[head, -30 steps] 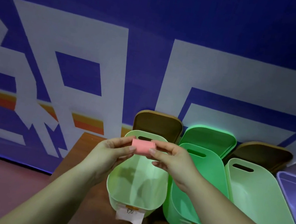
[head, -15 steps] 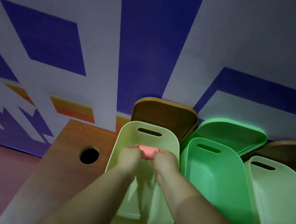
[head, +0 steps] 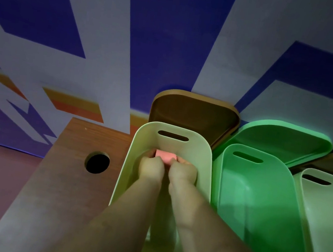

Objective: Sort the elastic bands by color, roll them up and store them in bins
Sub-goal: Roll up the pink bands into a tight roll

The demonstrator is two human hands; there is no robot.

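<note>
A rolled pink elastic band (head: 164, 156) sits low inside the pale green bin (head: 133, 153), near its far end wall. My left hand (head: 151, 167) holds its left side and my right hand (head: 183, 171) holds its right side, fingers curled round it. Both forearms reach down into this bin and hide most of its floor.
A brighter green bin (head: 257, 205) stands to the right, then another pale green bin (head: 330, 228). A brown lid (head: 193, 112) and a green lid (head: 279, 139) lean against the wall behind. The wooden table (head: 62, 174) has a round hole (head: 97, 162) at left.
Both hands have carried the pink roll from above the bin's rim down into the pale green bin. The camera has moved closer and tilted down.
</note>
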